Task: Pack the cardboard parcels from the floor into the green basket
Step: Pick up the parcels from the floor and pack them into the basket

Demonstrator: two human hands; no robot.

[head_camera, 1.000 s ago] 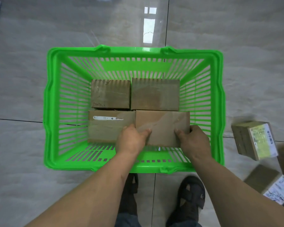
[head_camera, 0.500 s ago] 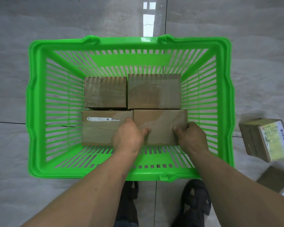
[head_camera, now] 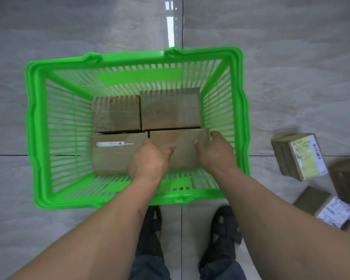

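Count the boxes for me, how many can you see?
7. Four sit in the basket: back-left, back-right, front-left and front-right, held by both hands. Three lie on the floor at right. More may lie out of view.

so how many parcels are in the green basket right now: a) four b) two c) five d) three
a: four cardboard parcels fill the green basket floor in two rows, and both hands grip the near-right parcel, left hand and right hand.

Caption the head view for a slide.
Both hands, left and right, seat a fourth parcel in the green basket.
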